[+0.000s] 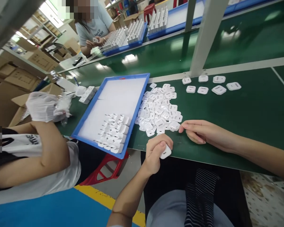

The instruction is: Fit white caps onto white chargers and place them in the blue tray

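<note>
Head view: left hand (pixel 156 152) holds white block (pixel 166 153) near illegibly printed caps (pixel 158 110).

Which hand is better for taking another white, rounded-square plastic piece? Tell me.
Right, likely: the right hand looks empty beside the pile; the left hand holds a piece.

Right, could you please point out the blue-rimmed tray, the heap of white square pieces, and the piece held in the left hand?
Blue-rimmed tray (pixel 118 94): head view, bare white floor.
Heap of white square pieces (pixel 159 110): head view, middle.
Held white piece (pixel 167 154): head view, exposed face.
</note>
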{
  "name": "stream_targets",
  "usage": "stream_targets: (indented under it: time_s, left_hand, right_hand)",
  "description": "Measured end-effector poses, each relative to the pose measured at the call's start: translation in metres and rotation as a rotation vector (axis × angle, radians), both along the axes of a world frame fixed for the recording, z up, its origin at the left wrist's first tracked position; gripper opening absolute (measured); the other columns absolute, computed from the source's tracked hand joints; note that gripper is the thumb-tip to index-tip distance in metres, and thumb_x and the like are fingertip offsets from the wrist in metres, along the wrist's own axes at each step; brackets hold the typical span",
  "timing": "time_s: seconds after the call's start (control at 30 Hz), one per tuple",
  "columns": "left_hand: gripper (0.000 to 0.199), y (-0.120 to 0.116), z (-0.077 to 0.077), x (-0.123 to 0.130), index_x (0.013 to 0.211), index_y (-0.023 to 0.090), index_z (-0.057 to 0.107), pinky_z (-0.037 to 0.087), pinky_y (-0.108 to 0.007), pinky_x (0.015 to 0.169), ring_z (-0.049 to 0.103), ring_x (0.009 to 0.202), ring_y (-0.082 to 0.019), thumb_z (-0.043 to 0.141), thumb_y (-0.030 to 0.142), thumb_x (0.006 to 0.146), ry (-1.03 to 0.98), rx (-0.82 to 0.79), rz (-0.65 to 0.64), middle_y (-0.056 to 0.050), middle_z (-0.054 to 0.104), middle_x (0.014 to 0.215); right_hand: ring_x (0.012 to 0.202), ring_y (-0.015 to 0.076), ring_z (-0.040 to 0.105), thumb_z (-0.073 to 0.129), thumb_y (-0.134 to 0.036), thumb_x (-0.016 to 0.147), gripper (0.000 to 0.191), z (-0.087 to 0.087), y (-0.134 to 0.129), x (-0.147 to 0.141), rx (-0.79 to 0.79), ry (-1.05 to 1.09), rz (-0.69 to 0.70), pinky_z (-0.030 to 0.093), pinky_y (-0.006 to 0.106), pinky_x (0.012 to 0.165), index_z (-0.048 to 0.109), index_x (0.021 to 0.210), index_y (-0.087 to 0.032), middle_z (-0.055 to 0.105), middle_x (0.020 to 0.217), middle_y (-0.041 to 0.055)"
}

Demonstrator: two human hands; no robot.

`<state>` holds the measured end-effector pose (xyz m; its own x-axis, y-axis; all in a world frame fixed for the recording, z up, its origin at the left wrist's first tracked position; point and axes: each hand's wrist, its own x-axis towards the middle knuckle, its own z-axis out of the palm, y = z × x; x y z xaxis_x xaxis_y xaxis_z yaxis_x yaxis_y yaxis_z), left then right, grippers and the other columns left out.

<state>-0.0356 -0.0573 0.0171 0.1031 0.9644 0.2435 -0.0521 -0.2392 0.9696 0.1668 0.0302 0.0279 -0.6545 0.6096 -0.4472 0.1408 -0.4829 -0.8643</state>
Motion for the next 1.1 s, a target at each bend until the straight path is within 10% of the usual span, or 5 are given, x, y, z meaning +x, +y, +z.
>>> stream_targets:
  time_s: [0.27,0.47,0.7,1.1]
  left_hand:
    - [0.035,-0.046,0.044,-0.033,0.121,0.027,0.037,0.045,-0.031,0.069,0.051,0.083,-0.017,0.05,0.047,0.096,0.078,-0.256,-0.194,-0.008,0.055,0.107]
    - [0.03,-0.048,0.072,-0.033,0.118,0.026,0.056,0.049,-0.033,0.085,0.057,0.109,-0.023,0.067,0.025,0.09,0.537,-0.048,0.072,-0.009,0.059,0.117]
    - [0.03,-0.03,0.076,-0.018,0.113,0.024,0.061,0.051,-0.038,0.093,0.06,0.109,-0.023,0.072,0.019,0.085,0.823,0.216,0.189,-0.006,0.067,0.111]
    - [0.035,-0.024,0.068,-0.003,0.121,0.025,0.057,0.053,-0.036,0.091,0.064,0.109,-0.024,0.069,0.023,0.088,0.874,0.092,0.069,-0.007,0.068,0.117]
  right_hand:
    - [0.051,0.0116,0.029,0.054,-0.053,0.095,0.038,-0.004,-0.001,0.001,0.002,-0.048,0.039,0.026,0.031,0.054,0.066,0.094,-0.017,0.043,0.051,-0.0036]
    - [0.052,0.0109,0.031,0.059,-0.053,0.091,0.037,-0.009,0.002,0.002,-0.025,-0.045,0.087,0.023,0.029,0.053,0.066,0.097,-0.017,0.045,0.055,-0.0031]
    - [0.052,0.0107,0.031,0.061,-0.055,0.089,0.039,-0.008,0.002,0.0,-0.002,-0.006,0.103,0.022,0.028,0.052,0.065,0.095,-0.016,0.045,0.055,-0.0036]
    - [0.051,0.0096,0.035,0.063,-0.05,0.089,0.035,-0.006,0.002,-0.001,0.025,0.05,0.132,0.024,0.027,0.051,0.064,0.095,-0.015,0.046,0.055,-0.0049]
